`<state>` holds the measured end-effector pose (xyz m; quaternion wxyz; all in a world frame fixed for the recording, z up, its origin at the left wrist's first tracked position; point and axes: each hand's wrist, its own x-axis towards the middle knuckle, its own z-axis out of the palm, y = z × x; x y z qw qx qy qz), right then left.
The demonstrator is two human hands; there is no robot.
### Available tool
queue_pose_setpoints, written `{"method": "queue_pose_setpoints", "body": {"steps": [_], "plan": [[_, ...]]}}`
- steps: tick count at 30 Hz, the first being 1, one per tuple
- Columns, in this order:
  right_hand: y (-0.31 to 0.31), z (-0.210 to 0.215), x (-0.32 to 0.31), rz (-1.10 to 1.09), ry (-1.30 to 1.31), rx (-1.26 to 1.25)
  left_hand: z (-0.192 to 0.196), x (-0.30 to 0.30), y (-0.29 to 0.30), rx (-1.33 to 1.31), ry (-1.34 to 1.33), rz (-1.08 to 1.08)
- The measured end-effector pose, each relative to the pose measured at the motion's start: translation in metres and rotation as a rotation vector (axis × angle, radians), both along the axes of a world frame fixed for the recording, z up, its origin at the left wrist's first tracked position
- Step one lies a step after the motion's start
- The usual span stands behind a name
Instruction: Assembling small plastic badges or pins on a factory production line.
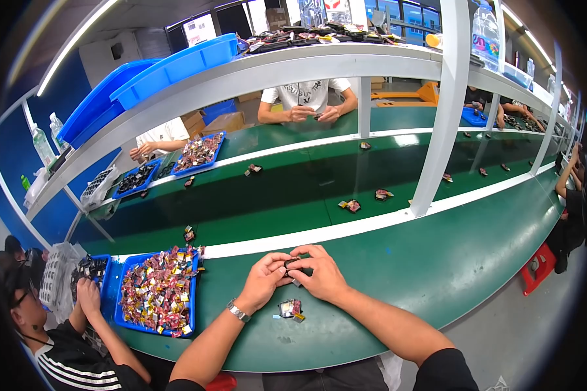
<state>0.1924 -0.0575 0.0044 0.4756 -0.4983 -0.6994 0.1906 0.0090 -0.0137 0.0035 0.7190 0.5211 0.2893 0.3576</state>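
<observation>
I see my left hand (262, 280) and right hand (321, 274), each grip clamped on a small dark part (292, 263), above a green counter (437, 260) in a bright assembly hall, blue tray (119, 306) left

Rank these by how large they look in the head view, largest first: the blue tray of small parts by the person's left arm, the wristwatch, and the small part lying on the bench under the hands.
1. Blue tray of small parts
2. and 3. Wristwatch and small part on the bench: these look about alike, so no ranking between them.
</observation>
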Motion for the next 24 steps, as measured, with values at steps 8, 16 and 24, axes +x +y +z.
{"method": "queue_pose_setpoints", "body": {"steps": [8, 16, 24], "plan": [[0.0003, 0.0035, -0.0034, 0.108, 0.067, 0.033, -0.0021, -0.0025, -0.0033, 0.021, -0.003, 0.027], [0.0007, 0.0022, 0.0018, 0.07, 0.074, -0.037, 0.0009, 0.0009, -0.0015, -0.003, -0.035, 0.04], [0.0012, 0.0036, -0.0029, 0.099, 0.07, 0.039, -0.0001, 0.0007, 0.0, 0.013, -0.039, 0.059]]}}
